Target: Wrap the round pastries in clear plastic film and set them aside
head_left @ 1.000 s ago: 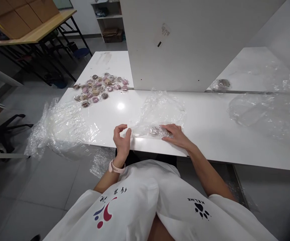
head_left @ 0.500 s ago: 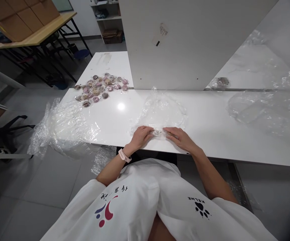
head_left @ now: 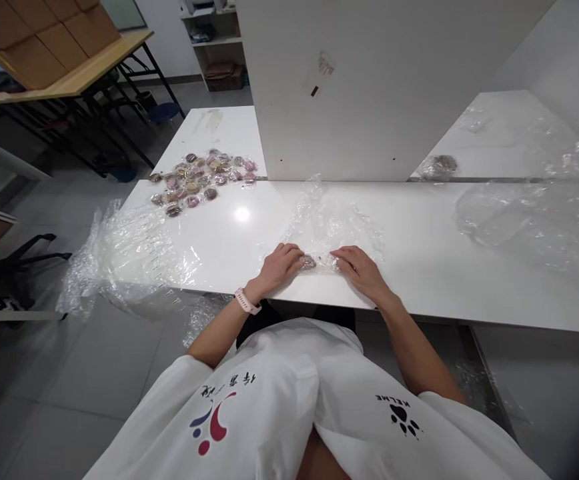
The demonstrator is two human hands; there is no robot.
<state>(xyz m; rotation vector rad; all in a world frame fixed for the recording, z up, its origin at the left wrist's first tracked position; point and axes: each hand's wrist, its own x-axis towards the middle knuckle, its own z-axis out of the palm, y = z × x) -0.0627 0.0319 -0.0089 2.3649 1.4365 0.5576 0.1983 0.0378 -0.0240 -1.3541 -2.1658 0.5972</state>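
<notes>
A sheet of clear bubble wrap lies on the white table in front of me, its near edge folded over into a roll. Inside that fold a small brown item shows through the plastic; its kind is hard to make out. My left hand, with a pale pink band at the wrist, is closed on the left end of the fold, beside the brown item. At the other end, my right hand grips the fold between curled fingers and thumb. The fingers partly hide both ends.
Several small round pieces in clear wrappers lie at the table's left. A pile of clear plastic packaging hangs over the front left edge. More bubble wrap spreads at the right. An upright white panel stands behind the work spot.
My hands have moved slightly apart along the fold. The brown item now shows between them, and the sheet beyond has shifted a little.
</notes>
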